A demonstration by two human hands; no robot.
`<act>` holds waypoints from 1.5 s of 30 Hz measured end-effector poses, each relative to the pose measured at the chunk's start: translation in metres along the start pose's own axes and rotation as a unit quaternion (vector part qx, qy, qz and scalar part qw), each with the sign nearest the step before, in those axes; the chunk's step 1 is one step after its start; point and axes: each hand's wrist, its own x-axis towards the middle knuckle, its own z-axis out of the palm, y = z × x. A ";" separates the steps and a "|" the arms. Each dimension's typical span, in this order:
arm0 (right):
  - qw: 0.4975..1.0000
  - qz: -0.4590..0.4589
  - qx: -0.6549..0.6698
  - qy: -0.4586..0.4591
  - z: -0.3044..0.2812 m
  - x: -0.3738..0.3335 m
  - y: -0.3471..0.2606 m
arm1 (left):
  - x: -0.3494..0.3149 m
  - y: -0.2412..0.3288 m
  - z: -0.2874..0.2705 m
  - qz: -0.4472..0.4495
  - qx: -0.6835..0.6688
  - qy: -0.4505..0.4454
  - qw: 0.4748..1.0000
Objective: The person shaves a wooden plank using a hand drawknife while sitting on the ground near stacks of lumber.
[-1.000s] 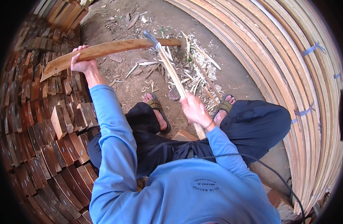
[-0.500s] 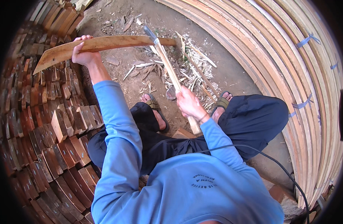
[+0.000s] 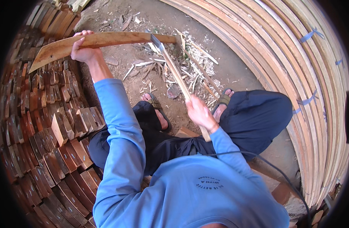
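My left hand (image 3: 86, 48) is closed around the lower edge of a curved wooden board (image 3: 119, 38), which spans the upper left. The board's pointed end juts out past that hand, and its narrow end lies over the wood chips. My right hand (image 3: 200, 113) grips the lower part of a hatchet (image 3: 177, 74) with a long pale wooden handle. Its dark metal head (image 3: 157, 42) meets the board's lower edge near the narrow end; whether the edge has bitten in, I cannot tell.
Brown wood blocks (image 3: 41, 129) are stacked along the left. Long pale planks (image 3: 280, 49) tied with blue strips curve along the right. Pale chips and splinters (image 3: 199, 64) litter the dirt between my sandalled feet and the board. A black cable (image 3: 273, 165) crosses my right side.
The hatchet head has come down and right, from over the board to its lower edge. My right hand has moved down and right with the handle. The board has shifted slightly up and left.
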 end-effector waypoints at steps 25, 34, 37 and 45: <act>0.974 0.143 0.169 -0.052 -0.025 0.024 -0.015 | -0.019 -0.060 0.122 0.103 0.062 -0.076 0.990; 0.974 0.130 0.176 -0.060 -0.030 0.000 -0.012 | 0.009 -0.063 0.125 0.142 0.095 -0.051 0.984; 0.983 0.121 0.134 -0.044 -0.027 0.022 -0.019 | -0.004 -0.063 0.135 0.147 0.096 -0.055 0.983; 0.967 0.150 0.200 -0.045 -0.030 0.025 -0.026 | -0.019 -0.053 0.136 0.127 0.087 -0.098 0.983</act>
